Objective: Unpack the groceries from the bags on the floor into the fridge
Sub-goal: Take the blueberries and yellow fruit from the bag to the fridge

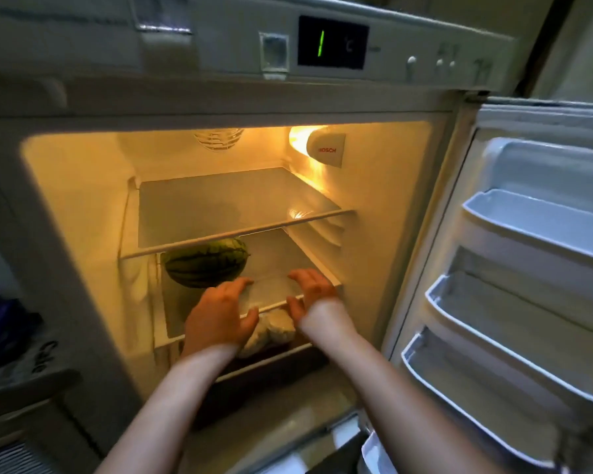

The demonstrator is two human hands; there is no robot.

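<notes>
The fridge (pixel 65 206) stands open and lit inside. A striped green watermelon (pixel 206 265) lies at the back left of the lower glass shelf (pixel 271 289). My left hand (pixel 220 319) and my right hand (pixel 314 290) both hold that shelf's front edge, fingers lying on top and thumbs under it. Below the shelf, between my wrists, lies a pale wrapped package (pixel 271 333) in the bottom compartment. No grocery bags on the floor are in view.
The upper glass shelf (pixel 233 206) holds nothing. The open door (pixel 528 268) at the right has three bare racks. A display (pixel 332 42) above shows 1. At the left sits a dark blue object (pixel 0 330) on a counter.
</notes>
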